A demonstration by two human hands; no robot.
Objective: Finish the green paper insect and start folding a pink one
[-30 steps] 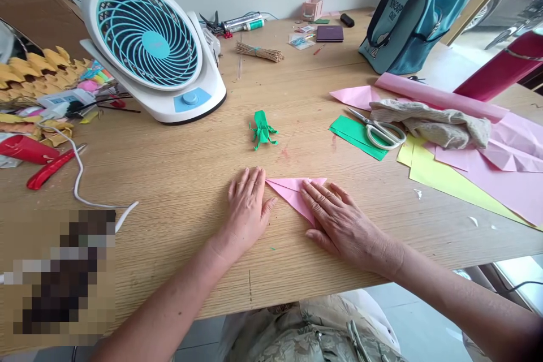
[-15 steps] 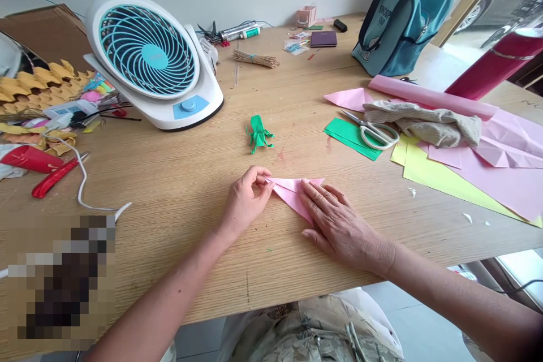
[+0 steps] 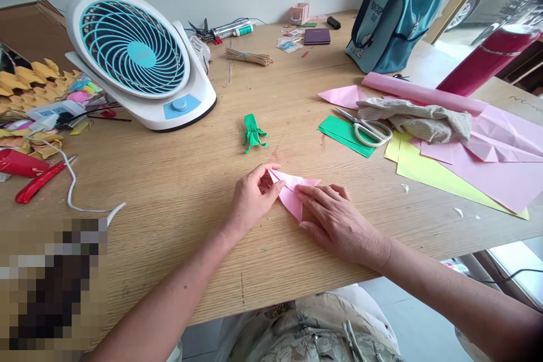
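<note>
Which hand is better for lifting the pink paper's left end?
Probably the left hand: it pinches the pink paper at its left end, while the right hand rests palm-down with fingers on top.

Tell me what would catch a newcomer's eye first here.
The big white-and-turquoise fan, on the left of the table, would probably come first, then the teal bag at the back right. Mid-table, a small green figure stands out. Nearer, the left hand pinches folded pink paper while the right hand rests on it.
</note>
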